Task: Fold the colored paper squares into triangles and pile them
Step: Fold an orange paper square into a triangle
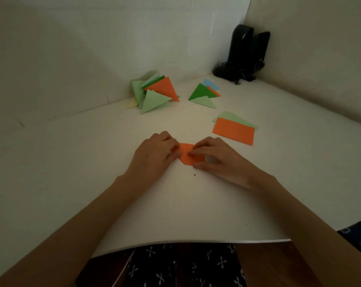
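On the white table (88, 162), a loose pile of folded triangles (154, 94) in green, orange and pale yellow lies far back by the wall. Nearer the person, the left hand (153, 153) curls its fingers (171, 149) onto the left edge of the orange paper (186, 157), which lies on the table between both hands. The right hand (217, 159) holds the paper's right side, fingers over it and thumb just below. The hands hide most of the sheet, so its fold appears partial at best. Behind sits a smaller group of triangles (203, 94). To the right lie unfolded squares (233, 131), orange on light green. Black speakers (248, 52) stand in the corner.
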`<state>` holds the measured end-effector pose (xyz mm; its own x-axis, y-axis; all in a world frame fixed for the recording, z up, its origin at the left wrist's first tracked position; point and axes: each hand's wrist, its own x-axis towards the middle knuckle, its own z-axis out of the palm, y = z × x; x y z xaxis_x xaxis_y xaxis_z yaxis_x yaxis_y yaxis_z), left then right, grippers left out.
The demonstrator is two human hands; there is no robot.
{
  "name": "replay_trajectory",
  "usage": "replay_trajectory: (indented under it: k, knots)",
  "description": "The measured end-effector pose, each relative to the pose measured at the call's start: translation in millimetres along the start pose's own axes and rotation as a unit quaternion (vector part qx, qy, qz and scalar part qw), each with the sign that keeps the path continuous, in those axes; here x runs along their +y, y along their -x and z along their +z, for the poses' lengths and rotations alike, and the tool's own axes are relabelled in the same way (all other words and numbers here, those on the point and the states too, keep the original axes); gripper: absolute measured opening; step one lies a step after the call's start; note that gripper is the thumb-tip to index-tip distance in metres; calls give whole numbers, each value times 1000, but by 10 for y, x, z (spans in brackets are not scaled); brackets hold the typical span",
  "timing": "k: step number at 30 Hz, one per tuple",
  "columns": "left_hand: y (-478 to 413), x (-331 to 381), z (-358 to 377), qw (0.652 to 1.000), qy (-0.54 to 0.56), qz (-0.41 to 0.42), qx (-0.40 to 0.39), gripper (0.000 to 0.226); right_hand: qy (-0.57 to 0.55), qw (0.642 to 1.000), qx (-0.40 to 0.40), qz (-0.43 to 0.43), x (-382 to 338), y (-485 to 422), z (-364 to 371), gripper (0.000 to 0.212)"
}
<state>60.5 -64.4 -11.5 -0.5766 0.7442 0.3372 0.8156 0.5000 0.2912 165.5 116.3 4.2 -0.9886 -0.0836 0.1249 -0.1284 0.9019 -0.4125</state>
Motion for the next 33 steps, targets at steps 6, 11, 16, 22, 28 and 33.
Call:
replay_trajectory:
  k: [6, 11, 16, 22, 28, 33]
  knots:
    - [17, -49, -12, 998, 49, -2, -27, 33, -11, 1000, 25, -12, 44, -46, 39, 35]
    - [36, -83, -34, 993, 103, 15, -56, 51, -31, 996, 85, -23, 44, -121, 92, 26]
    - [13, -70, -16, 997, 55, 61, -5, 44, -101, 994, 10, 36, 65, -69, 23, 34]
    - [57, -128, -51, 992, 74, 88, -54, 35, -72, 995, 66, -23, 129, -43, 50, 19]
    - [124, -182, -120, 979, 138, 91, -119, 46, -196, 976, 14, 97, 51, -142, -37, 7]
    - [121, -148, -141, 976, 117, 163, -87, 41, -117, 983, 40, 136, -8, -264, 26, 12]
